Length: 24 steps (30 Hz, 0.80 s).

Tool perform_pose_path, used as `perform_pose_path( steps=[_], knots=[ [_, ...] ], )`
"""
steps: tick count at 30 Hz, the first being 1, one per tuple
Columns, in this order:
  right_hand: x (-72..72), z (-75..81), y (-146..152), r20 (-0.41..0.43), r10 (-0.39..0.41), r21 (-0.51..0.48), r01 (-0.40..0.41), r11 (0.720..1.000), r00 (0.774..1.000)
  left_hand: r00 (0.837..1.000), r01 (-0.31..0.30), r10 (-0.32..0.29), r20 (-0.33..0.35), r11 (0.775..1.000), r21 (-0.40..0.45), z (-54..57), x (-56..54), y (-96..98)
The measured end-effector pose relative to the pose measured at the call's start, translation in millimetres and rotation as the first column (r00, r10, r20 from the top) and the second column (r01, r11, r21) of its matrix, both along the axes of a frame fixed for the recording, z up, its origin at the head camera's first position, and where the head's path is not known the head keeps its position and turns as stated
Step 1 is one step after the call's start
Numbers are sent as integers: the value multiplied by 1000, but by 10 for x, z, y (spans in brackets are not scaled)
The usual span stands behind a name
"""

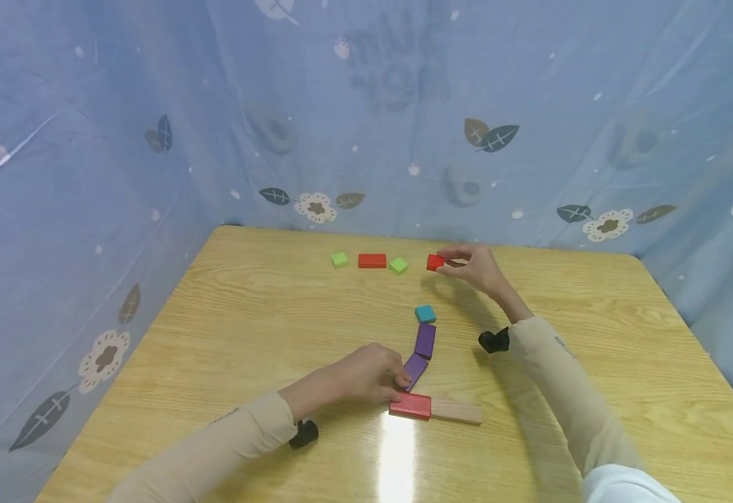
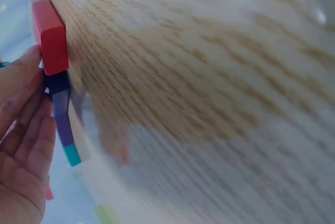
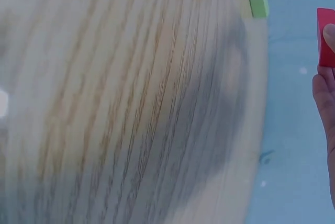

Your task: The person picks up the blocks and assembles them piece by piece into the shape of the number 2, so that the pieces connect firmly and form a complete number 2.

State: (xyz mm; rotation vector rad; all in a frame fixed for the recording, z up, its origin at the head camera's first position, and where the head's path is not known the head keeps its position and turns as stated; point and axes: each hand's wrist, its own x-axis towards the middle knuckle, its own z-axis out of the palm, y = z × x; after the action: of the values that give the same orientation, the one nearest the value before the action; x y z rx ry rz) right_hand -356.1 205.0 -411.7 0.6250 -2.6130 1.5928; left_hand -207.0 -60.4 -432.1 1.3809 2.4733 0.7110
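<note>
In the head view, my right hand [image 1: 476, 269] pinches a small red block [image 1: 435, 263] between thumb and fingers, above the far part of the table; this red block [image 3: 325, 38] shows at the edge of the right wrist view. My left hand [image 1: 366, 374] rests by the near blocks. Its fingertips touch the lower purple block [image 1: 416, 370], and its thumb lies against the end of a larger red block [image 1: 410, 405]. From there the row runs on through a second purple block [image 1: 425, 341] to a blue block [image 1: 425, 314]. A plain wooden block [image 1: 457, 411] adjoins the larger red one.
Toward the table's far edge lie a green block [image 1: 339, 260], a red rectangular block [image 1: 372, 260] and another green block [image 1: 398, 265]. Blue patterned cloth [image 1: 404, 140] hangs behind and beside the wooden table [image 1: 265, 307]. Black wrist mounts [image 1: 494, 341] show at both sleeves.
</note>
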Motion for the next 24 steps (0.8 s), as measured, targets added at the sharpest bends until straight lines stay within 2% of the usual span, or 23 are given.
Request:
perform_pose_path(
  steps=[8, 14, 17, 22, 24],
  knots=[
    [131, 84, -111, -32, 112, -11, -112, 994, 993, 1000, -2, 2, -1, 1000, 2, 4, 4, -5],
    [271, 117, -186, 5, 168, -8, -168, 986, 986, 1000, 2, -2, 3, 1000, -2, -6, -1, 0],
    [313, 93, -201, -2, 202, -12, -202, 979, 979, 1000, 0, 0, 8, 1000, -3, -17, -4, -1],
    [373, 59, -214, -72, 239, 63, -234, 970, 968, 1000, 1, -1, 2, 1000, 4, -23, -1, -2],
    [424, 93, -232, -99, 245, 111, -234, 966, 964, 1000, 4, -4, 3, 1000, 8, -24, 3, -1]
  ],
)
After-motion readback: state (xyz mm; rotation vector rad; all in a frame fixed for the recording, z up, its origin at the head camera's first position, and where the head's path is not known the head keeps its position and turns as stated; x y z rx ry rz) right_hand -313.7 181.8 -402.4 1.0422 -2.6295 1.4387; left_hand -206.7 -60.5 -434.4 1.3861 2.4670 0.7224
